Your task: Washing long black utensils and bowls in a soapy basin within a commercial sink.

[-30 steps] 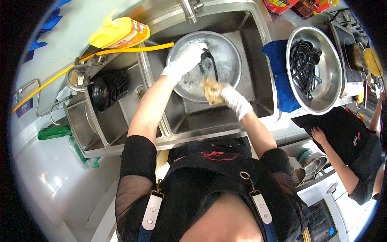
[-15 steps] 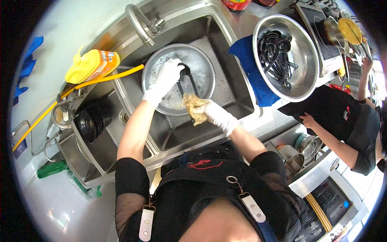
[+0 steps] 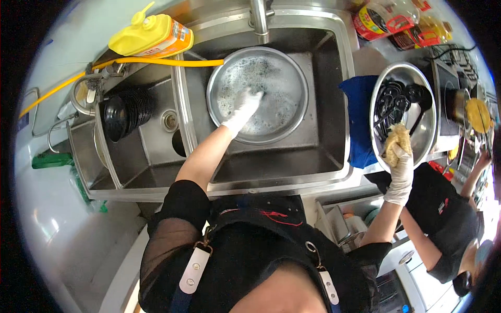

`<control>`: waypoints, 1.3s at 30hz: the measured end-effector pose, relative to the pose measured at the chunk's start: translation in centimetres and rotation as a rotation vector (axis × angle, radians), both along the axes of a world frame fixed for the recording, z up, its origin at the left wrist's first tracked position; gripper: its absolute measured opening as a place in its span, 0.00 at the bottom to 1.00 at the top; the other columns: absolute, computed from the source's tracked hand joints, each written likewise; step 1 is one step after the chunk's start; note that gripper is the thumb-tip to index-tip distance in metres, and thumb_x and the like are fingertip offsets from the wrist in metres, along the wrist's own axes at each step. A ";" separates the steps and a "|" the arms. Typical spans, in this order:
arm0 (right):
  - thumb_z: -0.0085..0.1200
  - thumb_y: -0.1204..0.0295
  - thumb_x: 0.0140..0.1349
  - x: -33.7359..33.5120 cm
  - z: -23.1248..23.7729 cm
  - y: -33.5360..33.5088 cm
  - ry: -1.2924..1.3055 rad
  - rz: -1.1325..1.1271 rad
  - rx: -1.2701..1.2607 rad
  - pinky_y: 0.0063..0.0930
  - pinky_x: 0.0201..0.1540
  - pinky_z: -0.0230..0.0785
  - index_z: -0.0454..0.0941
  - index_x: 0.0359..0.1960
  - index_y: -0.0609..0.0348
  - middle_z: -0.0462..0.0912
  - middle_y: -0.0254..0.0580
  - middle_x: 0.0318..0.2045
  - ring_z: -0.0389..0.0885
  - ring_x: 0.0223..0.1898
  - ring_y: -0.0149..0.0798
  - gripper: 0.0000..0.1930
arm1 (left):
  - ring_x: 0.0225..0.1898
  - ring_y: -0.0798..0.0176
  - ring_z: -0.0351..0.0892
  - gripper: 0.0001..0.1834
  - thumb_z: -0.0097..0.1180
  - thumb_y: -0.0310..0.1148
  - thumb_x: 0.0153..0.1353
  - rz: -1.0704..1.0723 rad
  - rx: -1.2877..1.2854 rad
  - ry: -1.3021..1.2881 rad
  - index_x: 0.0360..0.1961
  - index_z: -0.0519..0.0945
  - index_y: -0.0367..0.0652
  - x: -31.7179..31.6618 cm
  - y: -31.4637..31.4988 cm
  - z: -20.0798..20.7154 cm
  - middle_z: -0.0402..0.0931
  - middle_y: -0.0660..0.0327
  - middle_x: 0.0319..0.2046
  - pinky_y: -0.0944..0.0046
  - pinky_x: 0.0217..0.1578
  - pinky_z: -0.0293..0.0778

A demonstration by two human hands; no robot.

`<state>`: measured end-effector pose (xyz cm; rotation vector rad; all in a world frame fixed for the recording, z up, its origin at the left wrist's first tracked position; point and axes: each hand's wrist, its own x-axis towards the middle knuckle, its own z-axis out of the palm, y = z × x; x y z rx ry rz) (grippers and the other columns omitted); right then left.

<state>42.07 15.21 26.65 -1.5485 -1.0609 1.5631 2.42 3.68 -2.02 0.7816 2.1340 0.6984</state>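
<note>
My left hand (image 3: 245,108), in a white glove, reaches into a round metal basin (image 3: 305,104) of soapy water. Its fingers look pressed together at the suds; a small dark bit shows at the tips, the rest hidden under water. My right hand (image 3: 401,166), also gloved, is closed on a tan scrubbing cloth (image 3: 398,141) over the near side of a steel bowl (image 3: 424,141). Inside that bowl lies a pile of black spoons (image 3: 389,104). One black ladle (image 3: 418,99) rests at its right side, apart from the cloth.
Left of the basin, a stack of black bowls (image 3: 128,110) stands in the smaller sink. A yellow hose (image 3: 156,61) and yellow jug (image 3: 151,36) are behind it. The faucet (image 3: 260,21) overhangs the back. A blue cloth (image 3: 361,122) lies under the steel bowl. A co-worker (image 3: 449,208) stands at right.
My right hand has moved right with the scrubbing cloth, from the basin to the steel bowl. The black ladle seen at my left hand before is gone from there. The view has shifted.
</note>
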 end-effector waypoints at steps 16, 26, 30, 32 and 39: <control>0.58 0.73 0.61 2.0 1.0 1.0 -1.206 -0.088 0.805 0.34 0.60 0.64 0.68 0.58 0.69 0.75 0.52 0.56 0.74 0.55 0.43 0.24 | 0.67 0.37 0.51 0.66 0.56 0.75 0.40 -0.191 -0.412 0.303 0.68 0.50 0.35 3.2 3.2 -7.6 0.48 0.42 0.68 0.43 0.62 0.58; 0.58 0.71 0.62 -8.7 1.3 -4.1 -0.882 -0.049 0.849 0.36 0.60 0.63 0.68 0.59 0.68 0.75 0.49 0.54 0.74 0.53 0.43 0.25 | 0.32 0.68 0.75 0.13 0.62 0.33 0.57 0.363 0.171 -0.430 0.40 0.83 0.35 1.8 0.7 -12.8 0.81 0.62 0.30 0.68 0.38 0.70; 0.58 0.68 0.61 -12.8 -2.2 -6.0 -0.694 0.255 0.697 0.34 0.57 0.66 0.70 0.57 0.65 0.77 0.47 0.52 0.75 0.53 0.41 0.24 | 0.32 0.71 0.73 0.14 0.61 0.33 0.58 0.396 0.197 -0.536 0.43 0.82 0.36 -0.1 -0.6 -12.9 0.80 0.65 0.31 0.69 0.37 0.69; 0.60 0.70 0.58 -14.3 -6.1 -6.6 -0.447 0.324 0.454 0.32 0.56 0.67 0.73 0.55 0.61 0.77 0.47 0.52 0.76 0.52 0.40 0.22 | 0.35 0.69 0.75 0.16 0.61 0.33 0.59 0.388 0.138 -0.514 0.46 0.81 0.38 -0.5 -1.0 -11.4 0.81 0.62 0.34 0.68 0.40 0.70; 0.58 0.75 0.55 -21.1 -34.0 -5.8 -0.375 0.232 -0.507 0.30 0.43 0.73 0.77 0.48 0.66 0.82 0.43 0.38 0.81 0.38 0.38 0.18 | 0.50 0.52 0.75 0.35 0.63 0.48 0.56 0.172 -0.243 -0.372 0.54 0.71 0.27 0.1 -0.7 -6.6 0.77 0.46 0.47 0.60 0.55 0.67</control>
